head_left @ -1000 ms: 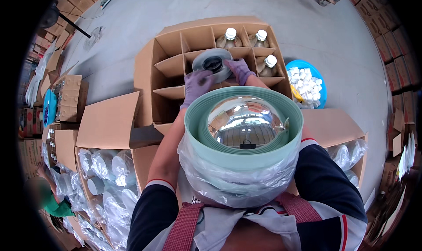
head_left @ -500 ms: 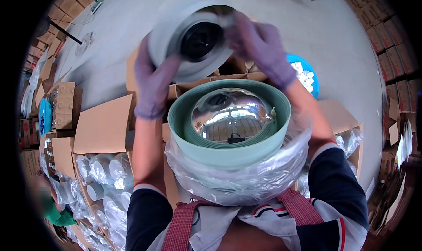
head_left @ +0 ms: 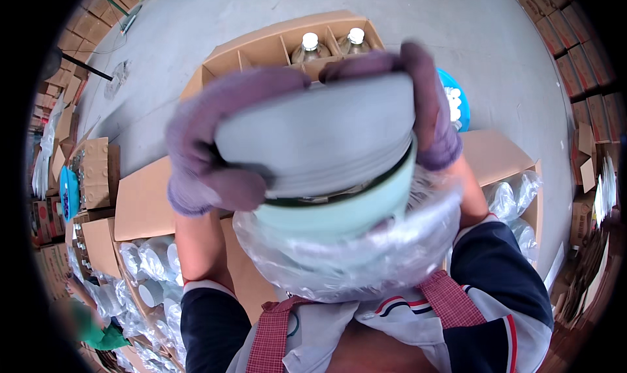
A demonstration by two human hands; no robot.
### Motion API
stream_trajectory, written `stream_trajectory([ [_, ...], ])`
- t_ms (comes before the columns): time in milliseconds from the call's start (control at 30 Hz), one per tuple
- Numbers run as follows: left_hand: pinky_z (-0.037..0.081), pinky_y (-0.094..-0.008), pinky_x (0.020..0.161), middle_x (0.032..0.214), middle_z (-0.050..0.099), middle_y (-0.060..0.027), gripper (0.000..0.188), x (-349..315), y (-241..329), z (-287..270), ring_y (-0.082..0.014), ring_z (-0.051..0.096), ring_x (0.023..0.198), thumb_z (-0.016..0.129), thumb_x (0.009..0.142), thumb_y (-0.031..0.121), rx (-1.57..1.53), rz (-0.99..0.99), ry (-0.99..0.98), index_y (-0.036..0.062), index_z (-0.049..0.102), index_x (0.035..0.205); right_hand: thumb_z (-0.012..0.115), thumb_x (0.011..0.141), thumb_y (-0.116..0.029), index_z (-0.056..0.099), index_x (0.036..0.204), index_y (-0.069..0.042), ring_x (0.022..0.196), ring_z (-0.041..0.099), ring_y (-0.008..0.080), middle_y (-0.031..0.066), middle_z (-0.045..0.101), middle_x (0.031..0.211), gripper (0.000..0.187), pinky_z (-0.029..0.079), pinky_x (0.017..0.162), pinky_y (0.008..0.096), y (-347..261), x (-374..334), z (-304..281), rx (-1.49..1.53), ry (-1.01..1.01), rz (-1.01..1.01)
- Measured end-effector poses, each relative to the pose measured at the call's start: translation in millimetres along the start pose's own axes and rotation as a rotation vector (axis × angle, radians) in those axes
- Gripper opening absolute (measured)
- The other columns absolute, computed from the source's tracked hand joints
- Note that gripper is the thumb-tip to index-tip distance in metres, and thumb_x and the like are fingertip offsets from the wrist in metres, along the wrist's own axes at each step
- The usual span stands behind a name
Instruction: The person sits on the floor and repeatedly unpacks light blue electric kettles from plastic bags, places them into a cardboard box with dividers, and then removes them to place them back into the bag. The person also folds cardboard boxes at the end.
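Note:
My left hand (head_left: 219,134), in a purple knit glove, grips the left side of a grey round plastic cover (head_left: 320,134). My right hand (head_left: 428,105), gloved alike, clasps its right end. The cover is tilted over the mouth of a pale green tub (head_left: 336,213), its near edge down at the tub's rim. Around the tub lies a loose clear plastic bag (head_left: 346,265), close to my chest. The cover hides the inside of the tub. Both gloves and the cover are slightly blurred.
Beyond my hands stands a divided carton (head_left: 261,45) with two white-capped bottles (head_left: 309,48). A blue basin (head_left: 465,105) of white pieces is at right. Cartons of plastic-wrapped items (head_left: 151,275) flank me. At lower left a person's green sleeve (head_left: 108,336) shows.
Both hands have brought the grey cover nearer and down onto the tub, turning it so its outer side shows. The shiny dome inside the tub is now covered.

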State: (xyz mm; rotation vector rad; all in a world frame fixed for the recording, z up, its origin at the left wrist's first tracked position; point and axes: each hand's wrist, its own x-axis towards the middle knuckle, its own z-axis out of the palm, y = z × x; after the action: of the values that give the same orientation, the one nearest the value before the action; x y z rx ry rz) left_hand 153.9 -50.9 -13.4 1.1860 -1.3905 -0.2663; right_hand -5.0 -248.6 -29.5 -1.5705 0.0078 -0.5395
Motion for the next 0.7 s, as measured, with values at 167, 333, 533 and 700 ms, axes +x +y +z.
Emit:
stream_trajectory([
  [167, 0.049, -0.0401, 0.087, 0.104, 0.064, -0.0265, 0.083, 0, 15, 12, -0.0342, 0.063, 0.098, 0.060, 0.077, 0.068, 0.156, -0.058, -0.031, -0.0109, 0.062, 0.102, 0.031, 0.100, -0.024, 0.065, 0.097, 0.010, 0.105, 0.061, 0.0264, 0.0175, 0.068, 0.103, 0.048, 0.039, 0.100, 0.0300, 4, -8, 5, 0.105, 0.017, -0.149],
  [333, 0.050, -0.0390, 0.083, 0.098, 0.065, -0.0256, 0.069, -13, 32, 25, -0.0322, 0.064, 0.092, 0.050, 0.088, 0.059, 0.200, -0.084, 0.086, -0.0076, 0.064, 0.097, 0.040, 0.098, -0.025, 0.063, 0.098, 0.010, 0.101, 0.060, 0.0263, 0.0163, 0.065, 0.107, 0.043, 0.043, 0.094, 0.0325, -19, -20, 15, -0.127, 0.011, -0.304],
  [533, 0.050, -0.0383, 0.083, 0.093, 0.067, -0.0220, 0.062, -34, 62, 53, -0.0322, 0.065, 0.090, 0.033, 0.097, 0.047, 0.531, -0.098, 0.090, -0.0062, 0.066, 0.094, 0.044, 0.094, -0.020, 0.059, 0.077, 0.003, 0.076, 0.059, 0.0311, 0.0190, 0.063, 0.080, 0.032, 0.047, 0.077, 0.0412, 20, -32, 21, 0.223, -0.093, -0.313],
  [700, 0.049, -0.0400, 0.084, 0.098, 0.067, -0.0166, 0.037, -43, 65, 61, -0.0351, 0.065, 0.089, 0.052, 0.080, 0.025, 0.593, -0.040, 0.068, -0.0023, 0.067, 0.098, 0.046, 0.093, -0.023, 0.055, 0.070, 0.001, 0.067, 0.055, 0.0305, 0.0179, 0.060, 0.072, 0.034, 0.045, 0.073, 0.0412, 30, -38, 28, 0.270, -0.036, -0.255],
])
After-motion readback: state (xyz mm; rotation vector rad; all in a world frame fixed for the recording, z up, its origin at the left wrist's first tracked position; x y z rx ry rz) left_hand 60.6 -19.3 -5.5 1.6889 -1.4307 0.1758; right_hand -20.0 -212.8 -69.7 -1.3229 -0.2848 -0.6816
